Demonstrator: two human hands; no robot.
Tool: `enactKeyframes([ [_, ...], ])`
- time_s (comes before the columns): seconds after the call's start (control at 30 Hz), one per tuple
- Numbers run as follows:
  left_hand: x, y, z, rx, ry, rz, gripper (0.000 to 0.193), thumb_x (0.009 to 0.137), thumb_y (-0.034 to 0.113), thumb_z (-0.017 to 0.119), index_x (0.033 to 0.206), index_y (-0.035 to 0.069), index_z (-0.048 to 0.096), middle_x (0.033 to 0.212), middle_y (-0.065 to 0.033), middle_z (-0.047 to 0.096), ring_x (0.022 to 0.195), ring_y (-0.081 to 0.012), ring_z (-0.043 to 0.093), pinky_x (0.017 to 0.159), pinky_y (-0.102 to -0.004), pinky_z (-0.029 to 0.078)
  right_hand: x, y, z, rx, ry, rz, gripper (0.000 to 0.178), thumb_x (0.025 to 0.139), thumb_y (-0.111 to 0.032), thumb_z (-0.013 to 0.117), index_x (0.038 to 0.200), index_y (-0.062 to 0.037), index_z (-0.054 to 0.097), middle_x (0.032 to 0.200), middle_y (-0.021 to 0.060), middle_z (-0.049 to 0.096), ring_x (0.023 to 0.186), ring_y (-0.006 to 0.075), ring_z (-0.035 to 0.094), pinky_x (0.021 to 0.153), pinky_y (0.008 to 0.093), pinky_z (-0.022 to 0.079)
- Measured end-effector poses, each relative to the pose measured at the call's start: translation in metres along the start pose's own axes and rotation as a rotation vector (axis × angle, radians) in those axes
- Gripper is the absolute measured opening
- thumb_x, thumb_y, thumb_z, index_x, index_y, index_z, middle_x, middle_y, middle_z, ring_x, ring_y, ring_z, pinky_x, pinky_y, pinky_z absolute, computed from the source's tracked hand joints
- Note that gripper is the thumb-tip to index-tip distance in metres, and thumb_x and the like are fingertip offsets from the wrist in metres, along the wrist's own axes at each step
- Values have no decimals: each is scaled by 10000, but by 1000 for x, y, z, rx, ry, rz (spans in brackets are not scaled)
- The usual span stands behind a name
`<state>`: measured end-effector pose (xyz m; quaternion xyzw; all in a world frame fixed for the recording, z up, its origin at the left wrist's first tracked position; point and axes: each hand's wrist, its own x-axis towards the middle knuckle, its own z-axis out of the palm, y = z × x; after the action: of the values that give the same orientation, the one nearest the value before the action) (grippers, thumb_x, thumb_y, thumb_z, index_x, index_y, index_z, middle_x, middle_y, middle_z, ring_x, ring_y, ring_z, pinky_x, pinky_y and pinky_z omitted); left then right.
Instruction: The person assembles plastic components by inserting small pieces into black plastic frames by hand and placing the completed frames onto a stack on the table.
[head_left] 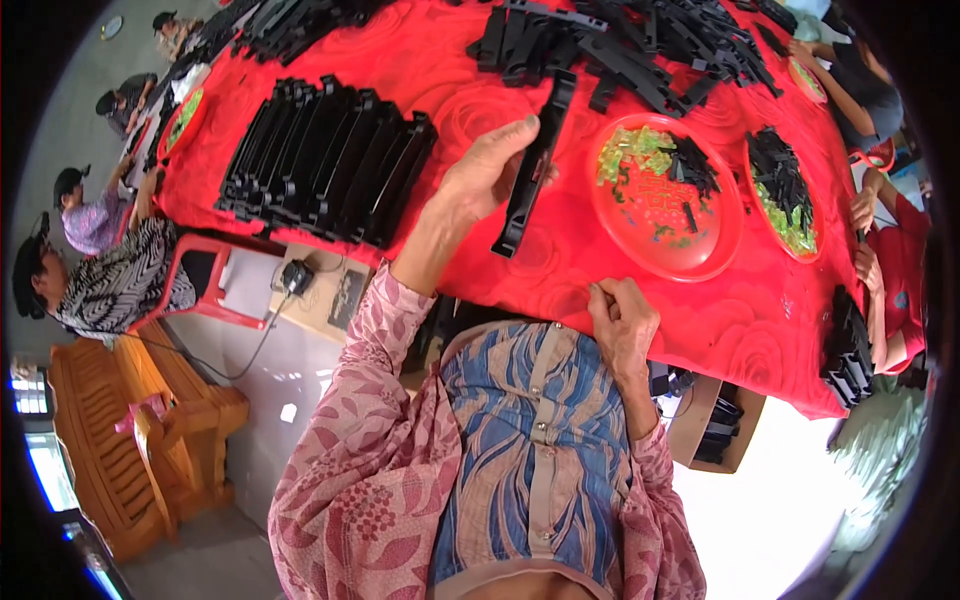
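My left hand point(487, 168) grips a long black plastic strip point(530, 170) around its middle, holding it upright at a slant above the red tablecloth. My right hand point(624, 322) is at the table's near edge, fingers curled and thumb against the fingertips; whatever may be between them is too small to make out. Just beyond it lies a round red plate point(665, 262) with yellow-green clear pieces point(638, 150) and small black parts point(693, 165). To the left of my left hand, many similar black strips point(320, 165) stand packed in a row.
A loose heap of black parts point(630, 55) lies at the far side. Another red plate point(815, 252) of small pieces sits to the right. Co-workers sit along both sides. A red chair point(215, 290), a wooden bench point(110, 430) and a cardboard box point(745, 440) stand near the table.
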<state>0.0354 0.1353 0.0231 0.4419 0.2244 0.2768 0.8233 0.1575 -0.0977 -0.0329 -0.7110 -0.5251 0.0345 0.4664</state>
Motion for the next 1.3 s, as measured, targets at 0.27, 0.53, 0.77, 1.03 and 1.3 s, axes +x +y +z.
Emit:
enactKeyframes([
  [0.27,-36,-36,6,-291,51,-84,393,968,428,555,1056,48,604,875,-86,601,751,-240,648,702,-364,556,2,-1,5,-28,-4,-19,122,778,2,732,832,-11,624,659,102,545,481,187,516,449,309,407],
  [0.53,-51,-42,11,-341,6,-152,281,981,251,510,1123,18,577,958,-113,607,896,-263,631,798,-376,534,2,2,6,-39,24,0,119,778,1,730,836,-10,626,653,96,548,483,170,519,447,306,406],
  [0.77,-83,-45,15,-726,-16,-392,346,948,160,533,1176,-100,522,1138,-230,603,1106,-349,596,1003,-410,481,3,-1,2,-26,-13,4,106,785,-12,728,835,-22,635,664,98,549,498,185,531,457,304,411],
  [1.03,-100,-70,3,-663,-1,-350,336,1000,211,509,1245,-18,501,1226,-200,590,995,-300,639,804,-321,572,56,-15,-30,264,-34,245,93,839,-15,669,926,16,687,736,18,641,621,54,544,565,215,429],
  [1.3,-95,-84,8,-646,43,-307,321,1020,240,473,1257,28,516,1195,-179,602,879,-224,626,737,-319,557,169,39,-3,-141,-143,48,283,807,-179,695,995,33,675,749,164,682,680,261,646,664,346,499],
])
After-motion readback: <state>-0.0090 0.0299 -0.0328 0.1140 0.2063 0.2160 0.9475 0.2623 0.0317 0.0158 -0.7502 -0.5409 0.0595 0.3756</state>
